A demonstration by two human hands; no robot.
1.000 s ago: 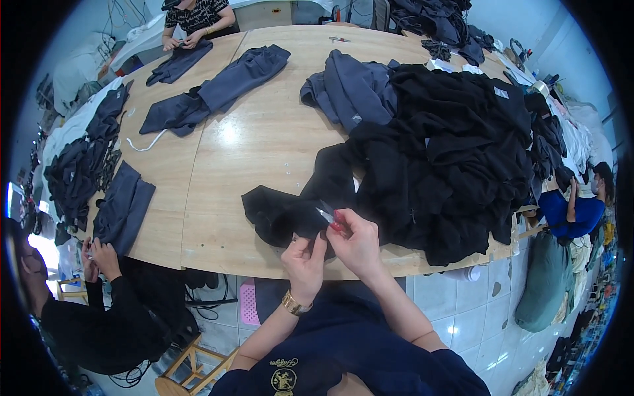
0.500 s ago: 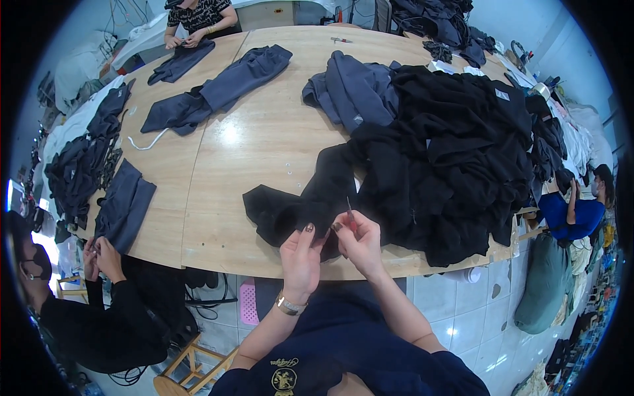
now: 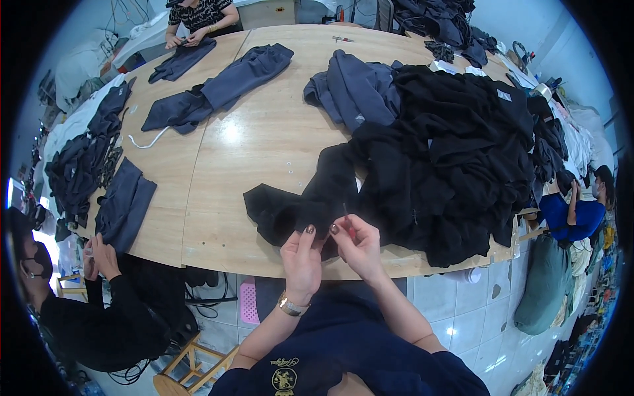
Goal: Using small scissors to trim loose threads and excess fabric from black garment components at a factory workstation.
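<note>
At the table's near edge my left hand [image 3: 302, 254] is closed, thumb and fingers pinching the edge of a black garment [image 3: 281, 208]. Close beside it, my right hand [image 3: 357, 245] is also closed, its thumb and forefinger brought together at the cloth. In the right palm sits a small red-handled pointed tool [image 3: 352, 233], its thin dark tip sticking up past the fingers. Whether the right fingertips also grip a thread cannot be made out. The black garment runs on into a large heap of black clothes [image 3: 462, 158] on the right.
Grey-blue garments [image 3: 353, 89] lie against the heap, and another grey-blue garment [image 3: 228, 86] lies farther left on the wooden table [image 3: 231, 171]. A second small tool [image 3: 343, 39] rests at the far edge. Co-workers sit at left, far left and right. A wooden stool [image 3: 191, 369] stands lower left.
My right hand has turned slightly and its thumb has come nearer the left fingers. The tool's tip has tilted and shows less. My left hand keeps its pinch.
</note>
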